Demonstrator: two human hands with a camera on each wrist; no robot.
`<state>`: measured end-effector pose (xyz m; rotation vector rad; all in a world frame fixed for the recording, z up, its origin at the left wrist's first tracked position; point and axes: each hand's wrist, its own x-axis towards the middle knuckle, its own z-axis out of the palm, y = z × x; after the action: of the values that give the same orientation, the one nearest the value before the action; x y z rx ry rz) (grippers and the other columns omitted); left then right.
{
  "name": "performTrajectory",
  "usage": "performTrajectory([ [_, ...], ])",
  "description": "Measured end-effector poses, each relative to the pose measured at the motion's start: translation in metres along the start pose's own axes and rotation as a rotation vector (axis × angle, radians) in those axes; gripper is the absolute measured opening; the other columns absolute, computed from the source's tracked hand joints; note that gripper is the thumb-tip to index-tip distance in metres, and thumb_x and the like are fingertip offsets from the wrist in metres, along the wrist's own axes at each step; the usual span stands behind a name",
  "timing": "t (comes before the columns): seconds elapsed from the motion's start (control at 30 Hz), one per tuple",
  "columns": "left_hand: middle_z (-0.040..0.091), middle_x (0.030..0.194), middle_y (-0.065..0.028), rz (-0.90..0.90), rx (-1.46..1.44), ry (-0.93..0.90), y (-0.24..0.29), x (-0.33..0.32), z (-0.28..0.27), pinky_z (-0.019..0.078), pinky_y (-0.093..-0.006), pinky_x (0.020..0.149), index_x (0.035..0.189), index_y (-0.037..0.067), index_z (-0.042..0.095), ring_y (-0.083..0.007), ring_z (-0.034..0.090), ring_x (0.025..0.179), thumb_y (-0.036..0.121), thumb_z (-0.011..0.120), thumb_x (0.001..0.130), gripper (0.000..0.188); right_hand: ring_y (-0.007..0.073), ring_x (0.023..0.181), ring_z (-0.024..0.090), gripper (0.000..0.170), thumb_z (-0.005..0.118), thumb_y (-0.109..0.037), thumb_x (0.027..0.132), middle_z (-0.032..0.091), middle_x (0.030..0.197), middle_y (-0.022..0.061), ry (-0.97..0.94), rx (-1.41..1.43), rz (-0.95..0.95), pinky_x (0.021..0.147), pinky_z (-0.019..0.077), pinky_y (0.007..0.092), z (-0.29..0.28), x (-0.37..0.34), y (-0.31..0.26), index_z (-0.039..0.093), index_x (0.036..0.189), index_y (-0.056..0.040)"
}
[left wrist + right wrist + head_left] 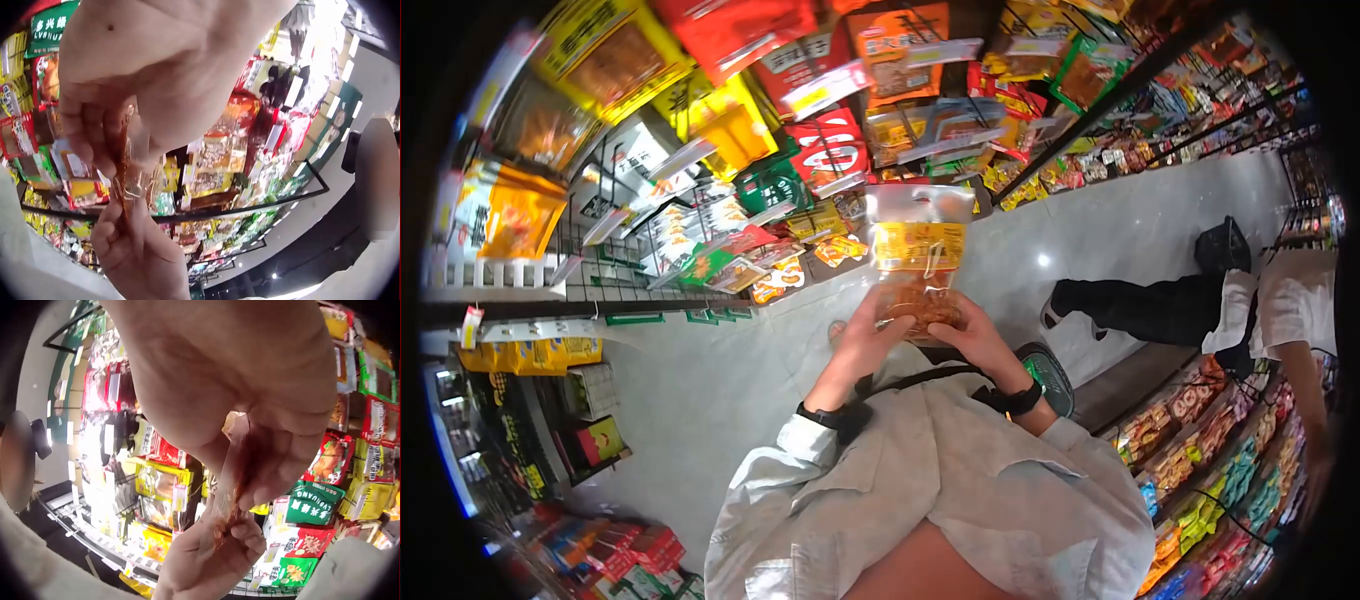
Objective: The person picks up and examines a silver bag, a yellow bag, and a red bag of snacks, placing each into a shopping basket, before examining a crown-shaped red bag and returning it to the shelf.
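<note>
A clear plastic snack packet (918, 245) with a yellow label and reddish-brown food inside is held up in front of the chest in the head view. My left hand (866, 340) grips its lower left corner, thumb on the near face and fingers behind. At the lower right corner my right hand (980, 338) pinches it the same way. The left wrist view shows the packet (134, 159) nearly edge-on between both hands. From the right wrist the packet (230, 481) also appears edge-on, partly covered by the fingers.
Racks of hanging snack packets (830, 150) stand ahead and to the left. A green shopping basket (1048, 378) is beside my right arm. Another person in dark trousers (1145, 308) stands at the right, near shelves of wrapped snacks (1200, 450). Grey floor (680, 400) lies between.
</note>
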<state>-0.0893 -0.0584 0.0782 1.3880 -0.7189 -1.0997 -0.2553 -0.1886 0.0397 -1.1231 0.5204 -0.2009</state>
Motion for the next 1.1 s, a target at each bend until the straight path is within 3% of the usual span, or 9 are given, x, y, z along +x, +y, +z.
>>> performTrajectory([
  [0.2, 0.065, 0.114, -0.0132, -0.097, 0.186, -0.09, -0.006, 0.034, 0.073, 0.0505, -0.0328, 0.09, 0.131, 0.002, 0.047, -0.0174, 0.062, 0.106, 0.0, 0.065, 0.09, 0.044, 0.0167, 0.117, 0.058, 0.052, 0.064, -0.001, 0.092, 0.06, 0.127, 0.0084, 0.113, 0.173, -0.036, 0.1, 0.0491, 0.0333, -0.065, -0.043, 0.001, 0.043, 0.14, 0.0003],
  [0.37, 0.066, 0.11, -0.0127, 0.026, 0.192, -0.117, -0.024, 0.044, 0.094, 0.0494, -0.0323, 0.088, 0.129, 0.002, 0.048, -0.0174, 0.063, 0.102, 0.002, 0.067, 0.088, 0.045, 0.017, 0.118, 0.058, 0.051, 0.063, -0.002, 0.093, 0.059, 0.131, 0.0087, 0.158, 0.198, -0.009, 0.104, 0.0455, 0.034, -0.091, -0.062, -0.016, 0.044, 0.14, 0.0011],
  [0.47, 0.066, 0.109, -0.0113, -0.032, 0.069, -0.082, -0.024, 0.048, 0.094, 0.0492, -0.0311, 0.088, 0.128, 0.002, 0.049, -0.015, 0.063, 0.099, 0.002, 0.067, 0.087, 0.044, 0.0151, 0.116, 0.058, 0.048, 0.064, -0.005, 0.094, 0.06, 0.129, 0.008, 0.147, 0.144, -0.009, 0.1, 0.047, 0.0318, -0.099, -0.049, -0.019, 0.047, 0.138, 0.0015],
  [0.57, 0.067, 0.108, -0.0104, -0.135, 0.117, 0.004, -0.023, 0.047, 0.083, 0.0495, -0.0304, 0.088, 0.128, 0.002, 0.048, -0.0125, 0.062, 0.099, 0.001, 0.067, 0.088, 0.045, 0.0114, 0.108, 0.059, 0.038, 0.067, -0.004, 0.093, 0.063, 0.119, 0.006, 0.14, 0.111, 0.009, 0.093, 0.0502, 0.0297, -0.094, -0.028, -0.028, 0.053, 0.128, 0.0003],
  [0.67, 0.062, 0.117, -0.0115, -0.16, -0.018, -0.014, -0.024, 0.047, 0.058, 0.0515, -0.028, 0.086, 0.138, 0.004, 0.039, -0.014, 0.06, 0.106, -0.001, 0.064, 0.092, 0.052, 0.0103, 0.105, 0.059, 0.033, 0.068, -0.006, 0.093, 0.063, 0.113, 0.0037, 0.107, 0.028, -0.019, 0.09, 0.0504, 0.029, -0.082, -0.003, -0.025, 0.053, 0.122, -0.0011],
  [0.87, 0.061, 0.114, -0.0107, -0.145, -0.032, 0.225, -0.034, 0.065, -0.002, 0.0491, -0.0321, 0.091, 0.14, 0.005, 0.038, -0.016, 0.06, 0.103, 0.003, 0.068, 0.09, 0.058, 0.0094, 0.1, 0.06, 0.028, 0.07, -0.009, 0.092, 0.062, 0.106, 0.002, 0.123, -0.072, -0.031, 0.086, 0.0508, 0.026, -0.05, 0.039, -0.016, 0.052, 0.113, -0.0036],
  [0.97, 0.063, 0.112, -0.0098, -0.109, -0.038, 0.166, -0.025, 0.08, -0.029, 0.0484, -0.03, 0.09, 0.138, 0.005, 0.04, -0.0152, 0.06, 0.101, 0.008, 0.067, 0.092, 0.054, 0.0077, 0.101, 0.057, 0.029, 0.067, -0.001, 0.092, 0.06, 0.109, 0.0011, 0.056, -0.124, -0.086, 0.089, 0.0484, 0.0258, -0.027, 0.051, -0.03, 0.051, 0.116, -0.0026],
  [1.03, 0.066, 0.109, -0.0088, -0.17, -0.076, 0.151, -0.029, 0.088, -0.043, 0.0479, -0.0286, 0.089, 0.134, 0.005, 0.045, -0.0136, 0.061, 0.104, 0.012, 0.062, 0.096, 0.042, 0.0063, 0.098, 0.056, 0.026, 0.066, 0.001, 0.092, 0.06, 0.107, -0.0002, 0.059, -0.192, 0.004, 0.087, 0.0477, 0.0246, -0.031, 0.059, -0.019, 0.051, 0.114, -0.0029],
  [1.1, 0.067, 0.104, -0.0076, -0.143, -0.205, 0.153, -0.04, 0.093, -0.053, 0.0486, -0.0277, 0.082, 0.129, 0.004, 0.048, -0.0121, 0.062, 0.095, 0.016, 0.063, 0.096, 0.038, 0.0051, 0.097, 0.055, 0.024, 0.066, 0.002, 0.092, 0.059, 0.105, -0.0014, 0.081, -0.272, 0.091, 0.084, 0.0469, 0.0233, -0.027, 0.062, -0.018, 0.051, 0.111, -0.0031],
])
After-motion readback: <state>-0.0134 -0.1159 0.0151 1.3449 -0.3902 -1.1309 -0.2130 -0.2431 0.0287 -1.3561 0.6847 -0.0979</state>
